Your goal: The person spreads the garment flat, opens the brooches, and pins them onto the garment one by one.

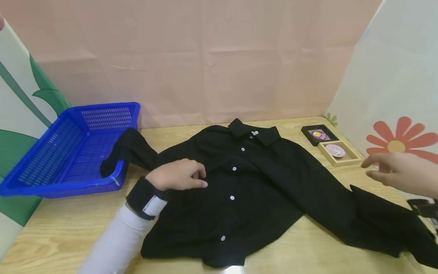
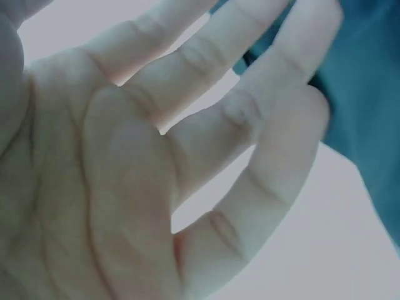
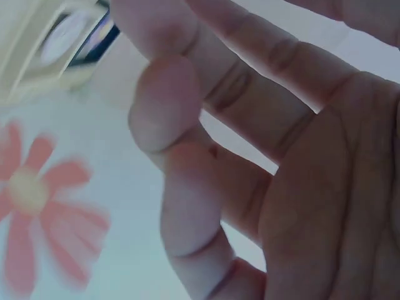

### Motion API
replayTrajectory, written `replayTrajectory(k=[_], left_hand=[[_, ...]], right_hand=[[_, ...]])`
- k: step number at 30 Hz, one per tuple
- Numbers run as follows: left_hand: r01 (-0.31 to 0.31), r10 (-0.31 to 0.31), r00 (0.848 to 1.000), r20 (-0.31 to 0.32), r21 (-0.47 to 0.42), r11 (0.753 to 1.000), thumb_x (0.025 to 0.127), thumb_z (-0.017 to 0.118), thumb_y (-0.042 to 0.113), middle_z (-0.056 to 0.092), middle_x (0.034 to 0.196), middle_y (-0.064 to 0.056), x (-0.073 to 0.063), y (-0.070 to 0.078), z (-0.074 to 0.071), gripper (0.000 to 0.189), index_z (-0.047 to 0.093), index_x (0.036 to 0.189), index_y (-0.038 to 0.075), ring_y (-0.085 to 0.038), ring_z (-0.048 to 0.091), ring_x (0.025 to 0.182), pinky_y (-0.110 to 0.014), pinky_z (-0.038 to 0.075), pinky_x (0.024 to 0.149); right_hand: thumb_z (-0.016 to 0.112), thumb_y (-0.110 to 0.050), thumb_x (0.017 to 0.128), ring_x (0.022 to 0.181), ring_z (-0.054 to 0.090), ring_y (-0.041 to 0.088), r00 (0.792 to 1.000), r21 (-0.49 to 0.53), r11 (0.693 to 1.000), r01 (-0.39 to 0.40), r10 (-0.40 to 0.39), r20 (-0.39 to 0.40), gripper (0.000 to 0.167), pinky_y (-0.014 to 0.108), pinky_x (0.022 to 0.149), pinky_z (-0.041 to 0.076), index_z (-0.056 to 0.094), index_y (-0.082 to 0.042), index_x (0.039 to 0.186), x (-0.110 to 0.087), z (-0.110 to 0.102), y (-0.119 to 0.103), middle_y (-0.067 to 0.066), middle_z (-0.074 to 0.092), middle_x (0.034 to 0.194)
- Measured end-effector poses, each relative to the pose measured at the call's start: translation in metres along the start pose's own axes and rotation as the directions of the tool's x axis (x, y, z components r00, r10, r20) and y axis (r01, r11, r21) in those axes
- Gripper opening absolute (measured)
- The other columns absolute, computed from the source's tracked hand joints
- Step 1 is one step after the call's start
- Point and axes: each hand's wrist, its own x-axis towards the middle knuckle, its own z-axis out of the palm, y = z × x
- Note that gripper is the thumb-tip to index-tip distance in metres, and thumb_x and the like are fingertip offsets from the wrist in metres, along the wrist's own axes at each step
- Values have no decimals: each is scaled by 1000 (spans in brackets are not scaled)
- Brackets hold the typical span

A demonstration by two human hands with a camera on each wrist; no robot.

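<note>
A black button-up shirt (image 1: 260,182) lies front side up across the wooden table, collar toward the back wall. Its left-hand sleeve reaches over the rim of a blue plastic basket (image 1: 85,152); the other sleeve stretches to the lower right, its end folded. Over the left part of the shirt hovers my left hand (image 1: 179,175), fingers loosely bent, holding nothing. In the left wrist view its fingers (image 2: 206,94) are spread and bare. My right hand (image 1: 407,171) hangs above the right sleeve, near the table's right side, with relaxed, slightly bent fingers (image 3: 194,194) and nothing in them.
At the back right, a black square frame (image 1: 319,134) and a light wooden frame (image 1: 339,153) lie side by side, each with a round badge-like piece inside. A pink backdrop (image 1: 205,64) stands behind the table, and a flower-printed sheet (image 1: 397,95) borders the right side.
</note>
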Motion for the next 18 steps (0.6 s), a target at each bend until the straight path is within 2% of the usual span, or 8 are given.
replayTrajectory(k=[2, 4, 6, 8, 13, 14, 18], left_hand=[[-11, 11, 1000, 5, -4, 1000, 96, 65, 30, 68, 86, -1, 12, -3, -19, 27, 69, 110, 8, -12, 61, 76, -30, 50, 74], [-4, 4, 1000, -6, -20, 1000, 96, 64, 29, 70, 92, -5, 26, -8, -34, 26, 68, 110, 7, -15, 61, 81, -31, 51, 78], [-2, 2, 1000, -29, -26, 1000, 97, 63, 26, 70, 99, -8, 41, -14, -46, 27, 68, 111, 4, -17, 61, 86, -32, 51, 80], [3, -5, 999, -44, -38, 999, 98, 62, 24, 69, 104, -10, 53, -19, -54, 26, 68, 112, 3, -19, 61, 89, -33, 51, 83], [14, -18, 997, -76, -61, 998, 97, 62, 23, 70, 106, -11, 81, -29, -59, 25, 71, 110, 3, -22, 63, 95, -36, 51, 87], [11, -16, 995, -94, -63, 998, 97, 63, 23, 70, 106, -11, 86, -31, -58, 24, 71, 109, 4, -22, 63, 96, -37, 51, 89], [-37, 23, 978, -209, -65, 997, 97, 63, 20, 70, 110, -12, 109, -37, -47, 23, 72, 110, 3, -27, 63, 105, -38, 49, 96]], right_hand=[[69, -12, 91, 55, 41, 3, 999, 12, 1000, 16, -16, 46, 21, 24, 51, 36, 67, 1, 107, 23, -8, -14, -6, 54, 67], [69, -12, 91, 57, 45, 4, 997, 39, 998, 51, -53, 59, 20, 24, 53, 39, 68, -2, 107, 46, -12, -23, -6, 58, 70], [68, -11, 91, 59, 50, 6, 993, 74, 993, 88, -93, 67, 20, 25, 54, 42, 69, -2, 108, 67, -13, -31, -4, 64, 73], [66, -9, 91, 61, 55, 8, 989, 107, 987, 124, -131, 67, 19, 27, 57, 45, 69, 0, 108, 87, -13, -37, 5, 71, 85], [60, -9, 94, 65, 61, 13, 980, 139, 976, 166, -179, 90, 20, 33, 63, 51, 68, 3, 108, 124, -9, -50, 8, 72, 86], [60, -11, 94, 68, 62, 12, 979, 130, 977, 172, -184, 92, 20, 34, 65, 51, 68, 3, 108, 131, -8, -52, 1, 70, 79], [60, -13, 94, 69, 62, 15, 979, 123, 977, 174, -185, 87, 21, 37, 65, 51, 69, 2, 107, 151, -3, -60, 0, 69, 75]])
